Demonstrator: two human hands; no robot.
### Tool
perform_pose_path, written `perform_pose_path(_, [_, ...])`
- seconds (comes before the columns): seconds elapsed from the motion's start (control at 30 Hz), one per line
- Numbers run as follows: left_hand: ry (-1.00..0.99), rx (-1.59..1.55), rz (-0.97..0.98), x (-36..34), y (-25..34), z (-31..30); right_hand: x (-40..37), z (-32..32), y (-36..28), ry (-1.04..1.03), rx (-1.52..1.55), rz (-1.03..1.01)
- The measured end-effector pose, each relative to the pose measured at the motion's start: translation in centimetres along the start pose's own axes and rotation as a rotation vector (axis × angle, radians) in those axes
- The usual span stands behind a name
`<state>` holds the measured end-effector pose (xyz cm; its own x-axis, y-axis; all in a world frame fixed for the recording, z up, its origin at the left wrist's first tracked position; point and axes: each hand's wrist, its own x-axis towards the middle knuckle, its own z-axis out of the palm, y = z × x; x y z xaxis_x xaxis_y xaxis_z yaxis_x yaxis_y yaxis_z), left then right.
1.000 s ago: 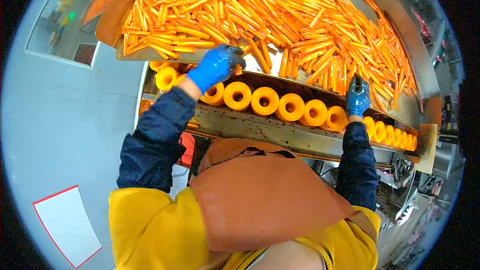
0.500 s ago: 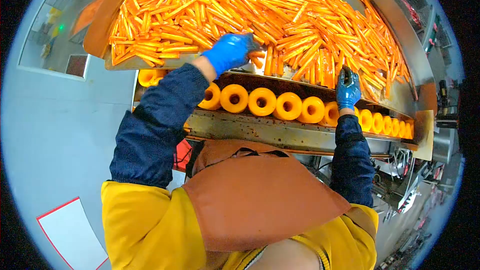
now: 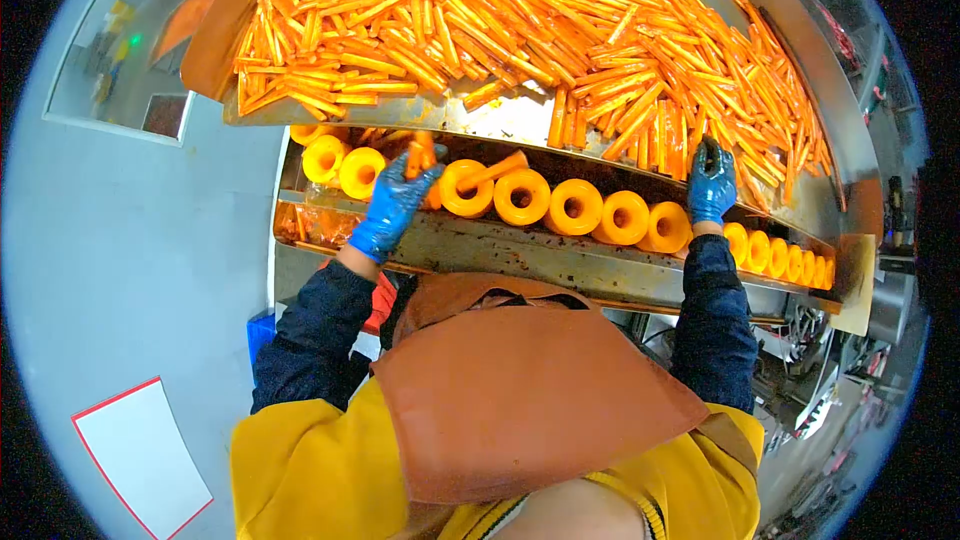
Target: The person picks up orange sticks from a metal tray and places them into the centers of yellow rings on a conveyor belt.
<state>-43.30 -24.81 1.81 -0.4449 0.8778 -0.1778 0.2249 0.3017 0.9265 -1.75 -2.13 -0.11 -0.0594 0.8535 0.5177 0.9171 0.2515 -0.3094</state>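
Observation:
My left hand [image 3: 398, 202], in a blue glove, is closed around a few short orange sticks [image 3: 421, 152] over the row of yellow funnel-shaped cups. Just right of it, another orange stick [image 3: 497, 170] lies slanted across the mouths of two yellow cups [image 3: 466, 202]. My right hand [image 3: 711, 185], also gloved in blue, has its fingers curled at the front edge of the metal tray [image 3: 480, 118], against the orange sticks there; what its fingers hold is hidden. A large heap of glossy orange sticks [image 3: 520, 25] covers most of the tray.
The yellow cups run in a line along a metal trough [image 3: 500, 250] below the tray, dark bits scattered on it. At the left end, orange pieces sit in clear film [image 3: 330, 224]. A brown apron [image 3: 530, 390] hangs in front of me. A red-edged white panel [image 3: 145, 455] shows lower left.
My left hand has moved from the heap down and left to the cups, carrying orange sticks. A stick now lies across two cups. My right hand stays at the tray's edge.

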Motion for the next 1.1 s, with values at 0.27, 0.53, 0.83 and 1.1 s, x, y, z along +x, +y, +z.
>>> perform_pose_path(0.27, [-0.157, -0.106, -0.235, 0.7, -3.2, -2.2, 0.0, 0.6, 0.6, 0.048, -0.015, -0.052])
perform_pose_path(0.53, [0.233, -0.508, 0.032, 1.1, -0.5, -0.9, -3.6, 0.0, -5.3, -0.079, 0.640, -0.109])
perform_pose_path(0.83, [0.090, -0.093, 0.182, 0.9, -3.1, -2.0, -9.1, 0.1, -16.1, -0.630, 0.320, -0.438])
perform_pose_path(1.1, [0.215, 0.112, 0.340, 3.1, -2.2, -5.9, -10.2, 1.3, -15.7, -0.582, 0.676, -0.141])
